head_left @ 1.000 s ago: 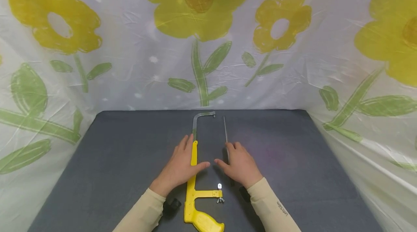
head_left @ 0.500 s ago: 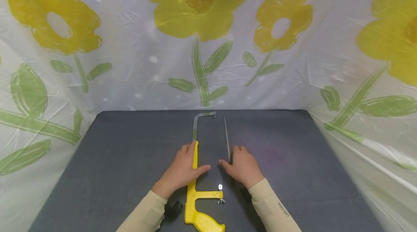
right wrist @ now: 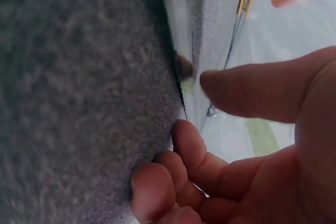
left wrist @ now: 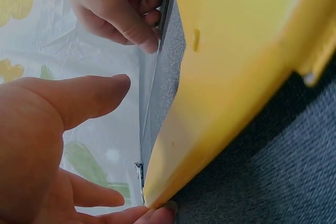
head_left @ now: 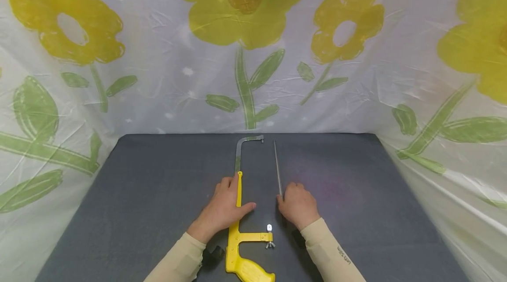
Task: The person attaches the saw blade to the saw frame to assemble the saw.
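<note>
A yellow hacksaw frame (head_left: pixel 233 231) lies on the dark tabletop, its grip towards me and its metal bow pointing away. My left hand (head_left: pixel 222 207) rests along its spine, thumb stretched out; in the left wrist view the fingertips touch the end of the yellow part (left wrist: pixel 210 98). To the right lies a thin hacksaw blade (head_left: pixel 278 172), roughly parallel to the frame. My right hand (head_left: pixel 299 206) is at its near part, fingers curled in at the blade; the right wrist view shows its toothed edge (right wrist: pixel 179 85) between thumb and fingers. The hand covers part of the blade.
A wing nut (head_left: pixel 270 245) sits on the frame's near cross-arm. The dark tabletop (head_left: pixel 158 176) ends at the back against a white curtain (head_left: pixel 166 75) with printed yellow flowers.
My right hand has drawn slightly towards me along the blade, and its fingers and thumb have closed in on it. My left hand has slid slightly nearer along the frame.
</note>
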The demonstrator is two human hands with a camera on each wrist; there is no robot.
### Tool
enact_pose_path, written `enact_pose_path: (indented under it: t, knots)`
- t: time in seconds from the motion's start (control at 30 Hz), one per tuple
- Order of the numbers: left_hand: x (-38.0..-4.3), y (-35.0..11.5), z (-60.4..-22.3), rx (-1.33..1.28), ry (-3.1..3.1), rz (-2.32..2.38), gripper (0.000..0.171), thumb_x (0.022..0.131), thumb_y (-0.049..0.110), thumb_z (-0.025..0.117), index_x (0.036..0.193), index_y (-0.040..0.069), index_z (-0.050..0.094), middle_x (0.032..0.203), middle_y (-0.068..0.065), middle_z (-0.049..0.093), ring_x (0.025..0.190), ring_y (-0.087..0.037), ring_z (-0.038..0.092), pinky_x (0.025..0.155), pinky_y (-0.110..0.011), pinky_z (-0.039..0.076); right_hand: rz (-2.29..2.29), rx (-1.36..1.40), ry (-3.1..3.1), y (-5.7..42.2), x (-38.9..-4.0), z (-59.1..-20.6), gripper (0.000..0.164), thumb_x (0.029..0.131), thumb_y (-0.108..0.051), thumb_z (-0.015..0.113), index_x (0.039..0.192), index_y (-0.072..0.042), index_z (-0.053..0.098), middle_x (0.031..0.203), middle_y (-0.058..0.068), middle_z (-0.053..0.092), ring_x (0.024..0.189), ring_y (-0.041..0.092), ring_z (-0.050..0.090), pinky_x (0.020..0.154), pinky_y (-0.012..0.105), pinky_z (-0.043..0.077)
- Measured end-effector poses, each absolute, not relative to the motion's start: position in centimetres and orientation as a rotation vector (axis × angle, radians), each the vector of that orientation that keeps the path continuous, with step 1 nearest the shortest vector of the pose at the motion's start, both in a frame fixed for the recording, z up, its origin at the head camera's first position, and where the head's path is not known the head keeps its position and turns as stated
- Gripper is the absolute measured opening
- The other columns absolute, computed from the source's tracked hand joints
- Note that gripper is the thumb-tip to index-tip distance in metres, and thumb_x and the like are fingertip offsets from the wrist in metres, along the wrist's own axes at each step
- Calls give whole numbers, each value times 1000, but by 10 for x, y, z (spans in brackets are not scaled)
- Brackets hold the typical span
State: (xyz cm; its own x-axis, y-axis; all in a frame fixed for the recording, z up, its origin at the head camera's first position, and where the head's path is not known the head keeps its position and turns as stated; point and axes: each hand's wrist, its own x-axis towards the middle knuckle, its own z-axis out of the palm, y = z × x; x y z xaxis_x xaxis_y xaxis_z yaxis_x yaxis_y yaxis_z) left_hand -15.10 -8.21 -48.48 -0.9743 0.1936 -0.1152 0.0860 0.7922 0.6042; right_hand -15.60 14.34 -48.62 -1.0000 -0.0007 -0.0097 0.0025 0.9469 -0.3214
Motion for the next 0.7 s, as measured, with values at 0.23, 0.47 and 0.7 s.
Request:
enact_pose_path:
  t: [0.23, 0.47, 0.7]
  knots:
    - [-150, -80, -484, 219, 2821, 950, 105, 92, 47, 84, 169, -1, 30, 161, -26, 43, 138, -38, 50, 109, -55, 54, -485, 22, 3139, 142, -156, -489, 28, 95, -21, 74, 80, 2, 68, 81, 18, 62, 68, 42, 67, 61, 57, 56]
    - [-150, -80, -484, 210, 2814, 945, 106, 92, 48, 85, 168, -2, 31, 161, -25, 43, 140, -38, 48, 111, -55, 53, -491, 34, 3135, 141, -157, -489, 33, 95, -22, 74, 68, -6, 64, 73, 13, 60, 65, 37, 65, 58, 54, 53]
    - [-150, -80, -486, 210, 2822, 936, 107, 90, 48, 86, 168, -2, 32, 159, -25, 44, 135, -37, 50, 108, -55, 55, -534, 79, 3078, 141, -157, -488, 35, 97, -22, 74, 66, -9, 65, 71, 10, 60, 63, 30, 61, 56, 48, 51]
